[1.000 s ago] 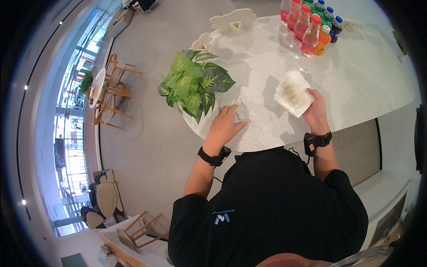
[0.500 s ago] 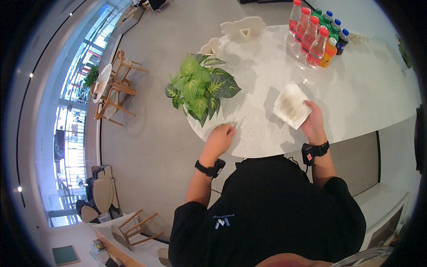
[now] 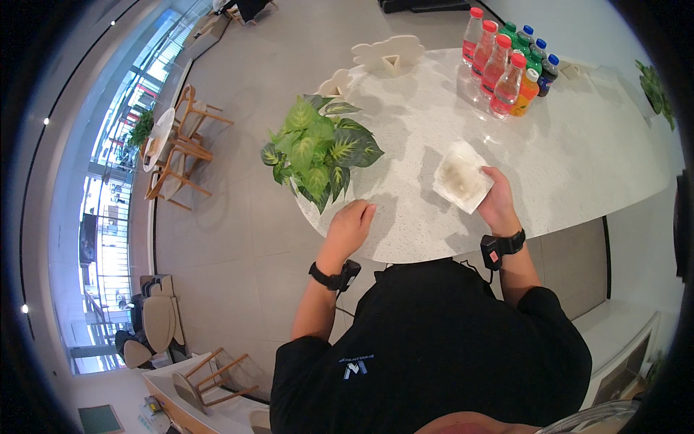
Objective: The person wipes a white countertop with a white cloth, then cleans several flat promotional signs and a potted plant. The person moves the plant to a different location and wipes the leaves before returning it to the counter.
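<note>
My right hand (image 3: 499,205) pinches the edge of a folded white paper tissue (image 3: 463,178), thumb on top. A greyish-brown smudge marks the tissue's middle. It is held tilted over the pale speckled table (image 3: 571,173), and a shadow falls on the surface beside it. Close to the table's near left edge, my left hand (image 3: 350,226) is loosely closed, back upward, with the thumb along the curled fingers. I see nothing in it, though its underside is hidden. Just beyond that hand, a plant (image 3: 318,148) with broad green leaves hides whatever it stands in.
Clear bottles with red caps (image 3: 495,69) stand grouped at the table's far right, alongside an orange bottle (image 3: 526,92) and green and dark ones. A cream scalloped board (image 3: 390,54) is at the far edge. Wooden chairs (image 3: 189,155) stand on the floor to the left.
The whole view has shifted slightly. My right hand still grips the tissue, which is turned a little. My left hand stays closed near the table edge.
</note>
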